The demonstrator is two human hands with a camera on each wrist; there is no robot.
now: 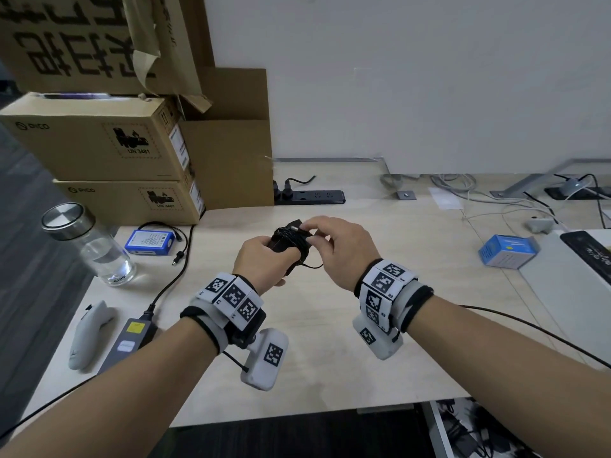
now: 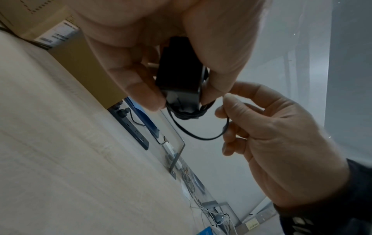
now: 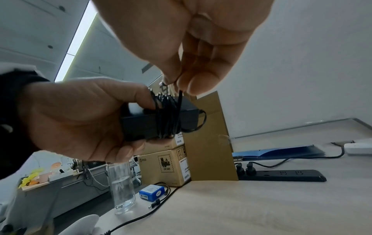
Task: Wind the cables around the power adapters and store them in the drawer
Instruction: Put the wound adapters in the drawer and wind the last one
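Above the pale wood-grain table (image 1: pixel 330 342), our left hand (image 1: pixel 261 256) clamps the boxy matte-black power adapter (image 3: pixel 145 125), its thin black cable (image 3: pixel 167 117) coiled round the middle. Our right hand (image 1: pixel 344 249) pinches the cable's loose end.

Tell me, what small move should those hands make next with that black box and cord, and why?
Probably tuck the cord's free end under the coils. The left hand grips the black adapter, its cable already wound round it, and the right hand pinches the last short loose loop.
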